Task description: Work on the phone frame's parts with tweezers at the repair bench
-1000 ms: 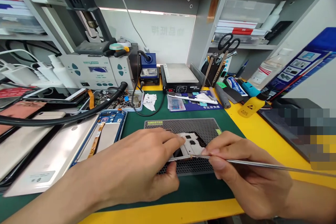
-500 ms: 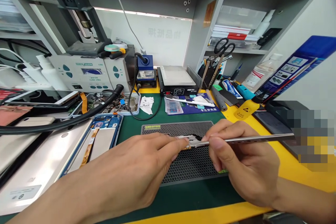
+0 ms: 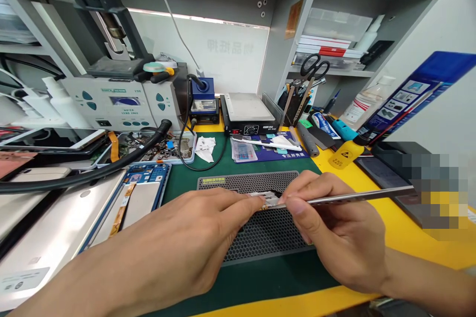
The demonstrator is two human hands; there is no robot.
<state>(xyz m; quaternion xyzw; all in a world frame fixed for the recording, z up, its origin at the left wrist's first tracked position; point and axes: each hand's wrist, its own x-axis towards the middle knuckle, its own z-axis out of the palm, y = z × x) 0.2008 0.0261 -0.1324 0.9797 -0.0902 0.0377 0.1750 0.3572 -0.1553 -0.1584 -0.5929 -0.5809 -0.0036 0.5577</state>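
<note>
My left hand (image 3: 186, 233) is closed, its fingertips pressed on a small phone part (image 3: 270, 198) with a whitish face and a gold-coloured edge. Most of that part lies hidden under the fingers. Between thumb and fingers my right hand (image 3: 342, 230) pinches a long thin metal tool (image 3: 357, 196), whose near end meets the part's right side. I cannot make out the tool's exact kind. Beneath both hands lies a grey honeycomb-patterned pad (image 3: 260, 243).
Several phone bodies (image 3: 74, 208) lie at the left, crossed by a black hose (image 3: 122, 172). Behind the pad stand a hot-air station (image 3: 122, 106), a small heating plate (image 3: 250, 109) and a toothbrush (image 3: 266, 143). A yellow bottle (image 3: 346, 153) stands at the right.
The view has shifted slightly, so the surroundings sit a little further left. Both hands keep hold of the part and the tool; the tool is tilted about the same.
</note>
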